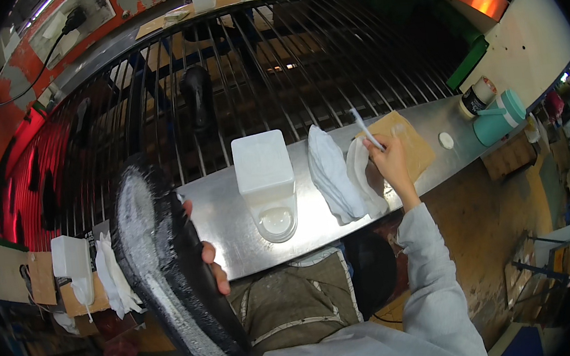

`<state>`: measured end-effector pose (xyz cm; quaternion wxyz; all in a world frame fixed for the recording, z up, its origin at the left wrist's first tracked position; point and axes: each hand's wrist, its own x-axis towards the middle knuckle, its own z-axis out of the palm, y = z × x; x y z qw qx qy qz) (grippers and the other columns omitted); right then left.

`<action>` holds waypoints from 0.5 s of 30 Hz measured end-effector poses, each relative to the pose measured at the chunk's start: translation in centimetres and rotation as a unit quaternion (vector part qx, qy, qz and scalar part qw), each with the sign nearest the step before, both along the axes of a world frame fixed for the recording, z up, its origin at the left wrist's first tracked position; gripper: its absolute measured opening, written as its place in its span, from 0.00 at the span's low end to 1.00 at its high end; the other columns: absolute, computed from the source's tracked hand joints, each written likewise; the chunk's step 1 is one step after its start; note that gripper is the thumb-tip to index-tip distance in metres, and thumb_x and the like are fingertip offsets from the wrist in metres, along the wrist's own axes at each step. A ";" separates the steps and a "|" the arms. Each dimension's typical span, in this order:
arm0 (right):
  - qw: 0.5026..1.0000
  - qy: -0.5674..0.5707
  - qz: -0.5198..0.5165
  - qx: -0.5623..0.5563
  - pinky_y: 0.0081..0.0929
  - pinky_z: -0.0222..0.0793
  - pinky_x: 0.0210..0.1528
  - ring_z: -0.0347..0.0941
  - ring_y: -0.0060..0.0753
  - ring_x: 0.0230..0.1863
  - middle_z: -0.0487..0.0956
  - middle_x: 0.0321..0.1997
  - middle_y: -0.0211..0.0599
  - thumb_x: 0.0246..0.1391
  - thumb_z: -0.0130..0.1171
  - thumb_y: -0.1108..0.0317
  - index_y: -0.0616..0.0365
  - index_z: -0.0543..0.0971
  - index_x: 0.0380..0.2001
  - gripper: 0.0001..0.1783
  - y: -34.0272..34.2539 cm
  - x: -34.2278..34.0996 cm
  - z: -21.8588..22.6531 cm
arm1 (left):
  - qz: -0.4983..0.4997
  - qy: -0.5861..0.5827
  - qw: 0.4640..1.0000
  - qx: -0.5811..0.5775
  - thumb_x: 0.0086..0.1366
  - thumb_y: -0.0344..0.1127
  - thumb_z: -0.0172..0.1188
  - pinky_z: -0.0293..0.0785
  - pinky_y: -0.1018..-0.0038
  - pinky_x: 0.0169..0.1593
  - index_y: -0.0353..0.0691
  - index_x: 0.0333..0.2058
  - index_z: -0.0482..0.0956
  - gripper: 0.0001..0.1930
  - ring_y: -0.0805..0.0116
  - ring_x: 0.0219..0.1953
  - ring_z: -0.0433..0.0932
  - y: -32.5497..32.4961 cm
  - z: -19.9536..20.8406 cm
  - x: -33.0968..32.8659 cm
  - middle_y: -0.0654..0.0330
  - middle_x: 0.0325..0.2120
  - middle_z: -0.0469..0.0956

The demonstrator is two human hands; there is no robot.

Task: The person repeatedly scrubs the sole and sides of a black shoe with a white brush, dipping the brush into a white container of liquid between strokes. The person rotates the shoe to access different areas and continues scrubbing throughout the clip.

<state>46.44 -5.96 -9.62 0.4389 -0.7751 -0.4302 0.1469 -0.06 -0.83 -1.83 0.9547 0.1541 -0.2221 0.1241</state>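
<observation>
On the left my left hand (212,263) grips a black shoe (196,295), its underside turned up toward me. A rough, whitish, glossy patch covers the middle of that underside. The shoe hides most of the hand; only some fingertips show along its right edge. My right hand (392,163) is closed on a slim pale brush (366,128), which tilts up to the left; its tip is hard to make out. Below the brush are a light blue folded cloth (335,176) and a white cloth (363,180). Between my hands stands a white plastic dispenser (263,166) with a round dish (278,224).
A metal ledge (225,236) runs before a conveyor of metal rods (295,73) carrying another black shoe (199,98). Brown paper (402,139), a white cap (446,140), a jar (478,97) and a teal mug (500,118) are at right. Another white dispenser (71,259) is left.
</observation>
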 end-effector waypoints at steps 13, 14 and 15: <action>0.972 0.197 0.104 0.069 0.13 0.56 0.25 0.64 0.10 0.23 0.77 0.27 0.20 0.59 0.65 0.71 0.57 0.76 0.34 0.06 -3.7 0.3 -1.5 | 0.079 0.065 0.985 -0.136 0.68 0.63 0.49 0.82 0.37 0.39 0.38 0.68 0.52 0.41 0.20 0.46 0.74 -4.0 -0.9 11.9 0.29 0.55 0.62; 0.971 0.211 0.101 0.052 0.15 0.59 0.28 0.66 0.12 0.25 0.77 0.28 0.22 0.59 0.65 0.71 0.58 0.76 0.35 0.06 -3.8 0.5 -1.6 | 0.106 0.093 0.976 -0.165 0.67 0.70 0.46 0.85 0.40 0.35 0.33 0.66 0.57 0.46 0.21 0.41 0.78 -4.7 -0.8 12.4 0.28 0.52 0.66; 0.969 0.226 0.098 0.034 0.16 0.62 0.30 0.69 0.13 0.27 0.78 0.28 0.24 0.59 0.64 0.71 0.58 0.76 0.36 0.06 -3.9 0.5 -1.6 | 0.104 0.106 0.972 -0.181 0.65 0.75 0.44 0.85 0.40 0.35 0.33 0.66 0.57 0.49 0.23 0.41 0.79 -5.1 -0.5 12.9 0.28 0.52 0.66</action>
